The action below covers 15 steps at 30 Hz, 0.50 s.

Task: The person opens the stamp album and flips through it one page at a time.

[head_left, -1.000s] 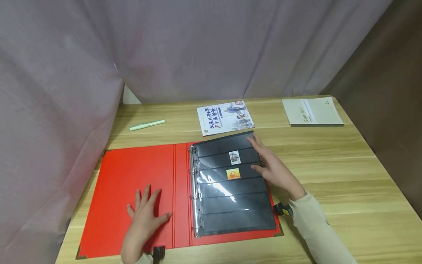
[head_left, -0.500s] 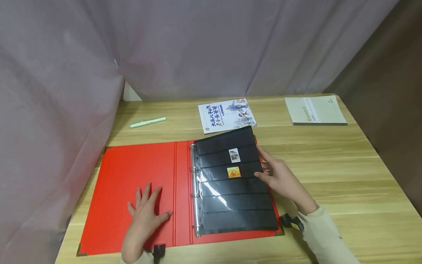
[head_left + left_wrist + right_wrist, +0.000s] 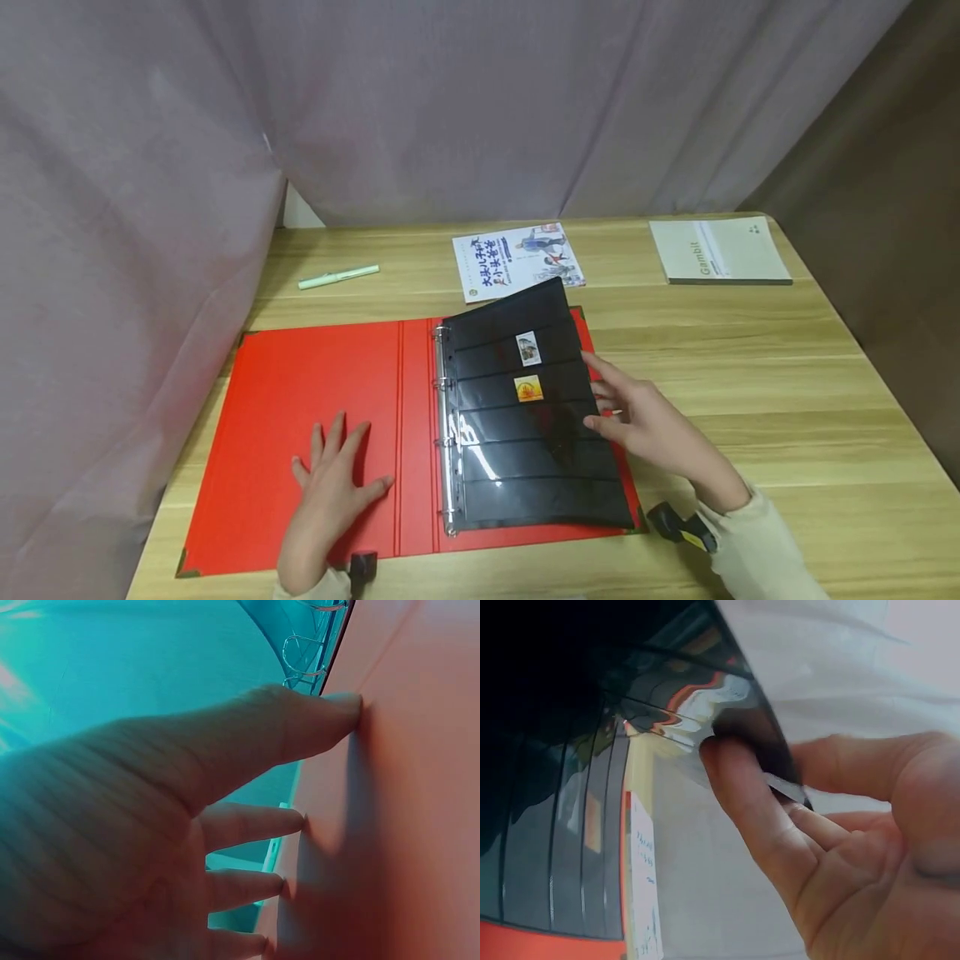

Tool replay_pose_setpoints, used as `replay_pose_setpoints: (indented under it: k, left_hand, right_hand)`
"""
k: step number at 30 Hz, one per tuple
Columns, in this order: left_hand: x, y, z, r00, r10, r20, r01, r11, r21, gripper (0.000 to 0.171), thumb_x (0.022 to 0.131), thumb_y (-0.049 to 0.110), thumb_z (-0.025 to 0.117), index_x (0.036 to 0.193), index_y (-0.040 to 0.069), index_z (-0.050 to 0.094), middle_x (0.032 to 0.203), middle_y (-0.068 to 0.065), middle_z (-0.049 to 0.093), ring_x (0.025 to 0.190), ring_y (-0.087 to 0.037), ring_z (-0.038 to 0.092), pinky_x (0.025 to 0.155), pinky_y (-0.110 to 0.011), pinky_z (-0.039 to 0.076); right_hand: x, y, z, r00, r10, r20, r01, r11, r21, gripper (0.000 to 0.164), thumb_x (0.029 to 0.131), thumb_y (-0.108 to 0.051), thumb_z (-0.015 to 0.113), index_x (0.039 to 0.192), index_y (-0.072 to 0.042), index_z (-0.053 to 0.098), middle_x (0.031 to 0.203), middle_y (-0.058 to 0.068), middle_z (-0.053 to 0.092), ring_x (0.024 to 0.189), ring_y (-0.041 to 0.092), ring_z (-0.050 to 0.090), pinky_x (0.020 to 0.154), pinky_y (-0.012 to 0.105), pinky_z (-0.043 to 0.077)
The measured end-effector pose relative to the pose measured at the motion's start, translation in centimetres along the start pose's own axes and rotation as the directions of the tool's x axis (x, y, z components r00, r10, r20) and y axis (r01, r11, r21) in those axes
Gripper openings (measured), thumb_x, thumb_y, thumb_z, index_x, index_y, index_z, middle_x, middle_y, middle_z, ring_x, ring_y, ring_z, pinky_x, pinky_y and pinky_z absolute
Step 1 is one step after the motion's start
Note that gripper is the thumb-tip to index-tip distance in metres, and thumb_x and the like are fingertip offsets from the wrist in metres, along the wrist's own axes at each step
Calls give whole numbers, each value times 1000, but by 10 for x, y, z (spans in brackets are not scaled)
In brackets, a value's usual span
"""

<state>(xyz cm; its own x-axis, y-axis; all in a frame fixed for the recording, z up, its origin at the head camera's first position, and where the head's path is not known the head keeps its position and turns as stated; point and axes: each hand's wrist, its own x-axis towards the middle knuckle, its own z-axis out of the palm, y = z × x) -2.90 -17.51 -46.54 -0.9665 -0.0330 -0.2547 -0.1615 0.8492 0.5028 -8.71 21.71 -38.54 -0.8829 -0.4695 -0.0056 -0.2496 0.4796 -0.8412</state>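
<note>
A red ring binder [image 3: 300, 383] lies spread on the table, its metal rings [image 3: 442, 384] holding black stamp pages. On the top stamp page [image 3: 517, 458] sit two stamps: a pale one [image 3: 528, 348] and, below it, a yellow one [image 3: 528, 388]. My right hand [image 3: 645, 425] pinches the page's right edge and holds it raised and bowed; in the right wrist view the page [image 3: 547, 697] passes between thumb and fingers. Spread fingers of my left hand [image 3: 330, 492] rest on the red left cover; in the left wrist view the left hand's [image 3: 150, 795] fingertips touch it.
Behind the binder lie a pale green pen [image 3: 339, 277], a white illustrated booklet [image 3: 517, 260] and, at the far right, a book marked Gambit [image 3: 720, 250]. Grey curtains [image 3: 420, 108] hang behind the wooden table [image 3: 787, 400].
My right hand has moved down along the page's right edge and taken hold of it, and the page has lifted with its far corner shifting left. The left hand stays in place.
</note>
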Motion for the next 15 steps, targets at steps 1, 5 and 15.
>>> replay_pose_setpoints:
  k: [1,5,15]
  left_hand:
    - [0,0,0,1000,0,-2,0,1000,2,84,78,25,88,148,2,46,162,-29,18,146,-57,1,102,-83,-4]
    - [0,0,-1,1000,-4,-3,4,1000,9,85,78,25,88,149,2,46,161,-29,18,146,-58,2,103,-83,-3]
    - [1,0,0,1000,1,4,-1,1000,29,85,78,25,88,148,2,47,161,-29,21,145,-58,3,101,-84,0]
  right_hand:
    - [0,-1,0,1000,-12,4,12,1000,-1,78,85,14,70,153,8,32,90,16,69,79,18,68,61,25,51]
    - [1,-7,-2,999,-53,-3,53,999,2,76,84,17,69,152,7,35,61,-7,27,52,4,29,47,27,34]
    - [7,-29,-5,1000,-8,-16,9,1000,19,66,89,11,68,149,6,41,63,-9,32,49,4,28,61,24,44]
